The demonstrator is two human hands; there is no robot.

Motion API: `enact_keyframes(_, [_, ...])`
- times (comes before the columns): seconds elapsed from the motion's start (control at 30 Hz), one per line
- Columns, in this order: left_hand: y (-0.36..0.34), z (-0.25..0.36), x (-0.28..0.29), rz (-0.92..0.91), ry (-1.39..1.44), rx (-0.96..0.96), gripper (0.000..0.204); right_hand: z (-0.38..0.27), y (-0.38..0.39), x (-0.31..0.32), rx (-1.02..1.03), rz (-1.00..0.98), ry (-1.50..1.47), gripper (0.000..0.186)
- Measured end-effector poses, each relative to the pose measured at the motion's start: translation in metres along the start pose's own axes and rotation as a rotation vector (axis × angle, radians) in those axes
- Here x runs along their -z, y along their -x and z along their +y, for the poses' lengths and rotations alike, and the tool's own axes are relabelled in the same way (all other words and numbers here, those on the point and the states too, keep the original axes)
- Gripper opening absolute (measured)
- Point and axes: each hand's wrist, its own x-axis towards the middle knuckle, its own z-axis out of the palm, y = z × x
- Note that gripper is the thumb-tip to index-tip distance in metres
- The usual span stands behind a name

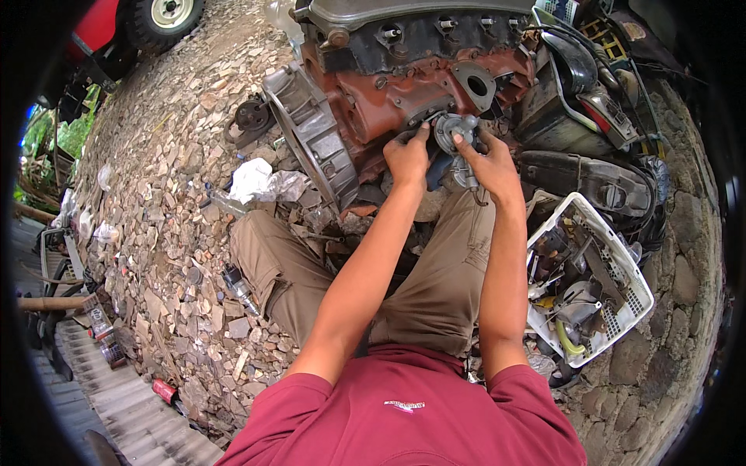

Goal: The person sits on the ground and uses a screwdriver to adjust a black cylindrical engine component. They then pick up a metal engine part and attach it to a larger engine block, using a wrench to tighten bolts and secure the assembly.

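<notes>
Outdoors, on loose stony ground (pixel 186 233) bounded by corrugated sheeting (pixel 116 396) at the lower left edge and by stone paving (pixel 684 279) at the right edge. Sits or squats low, facing a rust-red engine block (pixel 381 101) at the far edge of the ground, with legs (pixel 435 287) set wide, probably to work close in without stretching. Holds a round grey metal part (pixel 447 124) right by the near lower edge of the block, below an open flange (pixel 483 103); cannot tell whether in contact with the block. Cups that part in the right hand (pixel 496 165), half closed, with thumb across the front and fingers mostly hidden, likely to bear the weight. Has the left hand (pixel 408 159) at the left edge of the part, nearly closed, with thumb and forefinger close together (cannot tell whether pinching something or only steadying). Has a white crate (pixel 619 250) of loose metal pieces (pixel 579 303) beside the right leg, seemingly for easy reach, and a slim tool (pixel 241 289) on the stones just outside the left leg.
</notes>
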Motion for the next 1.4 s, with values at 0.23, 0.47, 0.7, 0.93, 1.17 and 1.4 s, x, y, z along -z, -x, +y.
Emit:
enact_keyframes(0.23, [0.017, -0.009, 0.061, -0.234, 0.518, 0.287, 0.035, 0.006, 0.004, -0.003, -0.015, 0.049, -0.076, 0.077])
enact_keyframes(0.47, [0.071, 0.043, 0.062, -0.421, 0.532, 0.362, 0.05, -0.055, 0.071, 0.011, 0.275, 0.292, 0.0, 0.03])
enact_keyframes(0.7, [0.084, 0.069, 0.058, -0.604, 0.544, 0.484, 0.072, -0.088, 0.077, -0.003, 0.65, -0.086, 0.277, 0.028])
enact_keyframes(0.93, [0.093, 0.103, 0.035, -0.545, 0.373, 0.597, 0.072, -0.098, 0.055, 0.011, 0.572, -0.269, 0.289, 0.033])
enact_keyframes(1.17, [0.125, 0.156, 0.016, -0.453, 0.153, 0.73, 0.071, -0.151, 0.083, 0.035, 0.204, -0.159, 0.077, 0.027])
enact_keyframes(1.4, [0.128, 0.206, 0.046, -0.116, 0.029, 0.747, 0.052, -0.181, 0.092, 0.064, -0.477, 0.198, -0.313, 0.018])
